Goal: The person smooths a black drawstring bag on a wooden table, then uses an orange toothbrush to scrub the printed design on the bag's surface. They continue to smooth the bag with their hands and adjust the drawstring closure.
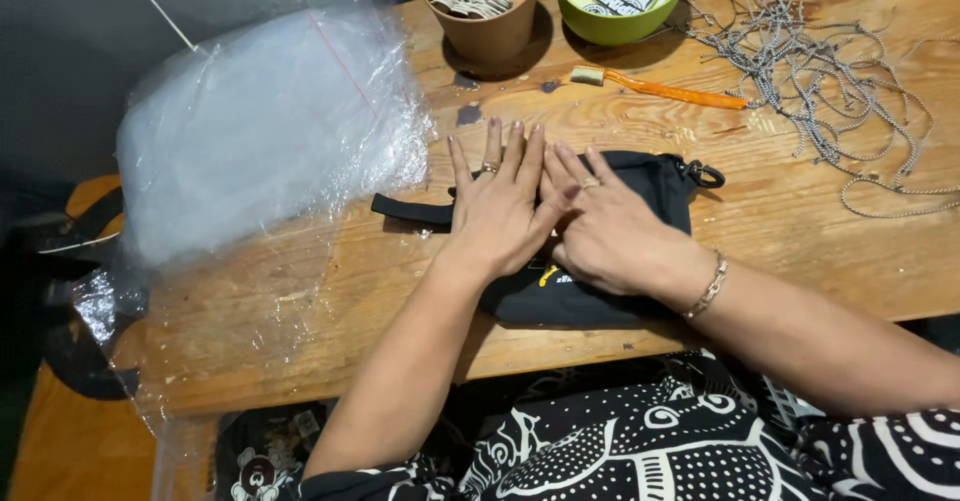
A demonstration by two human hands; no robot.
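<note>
A small black fabric pouch [655, 186] with a black strap [410, 209] and a clip at its right end lies on the wooden table [300, 301]. My left hand [497, 206] lies flat on the pouch's left part, fingers spread and pointing away from me, a ring on one finger. My right hand [610, 226] presses flat on the pouch's middle, overlapping the left hand's edge; it wears a ring and a chain bracelet. Neither hand grips anything.
A stack of clear plastic bags [260, 131] covers the table's left side. At the back stand a brown cup [485, 11] of small tags and a green bowl [622, 1] of black labels. An orange toothbrush [665, 88] and tangled grey cords [820, 81] lie right.
</note>
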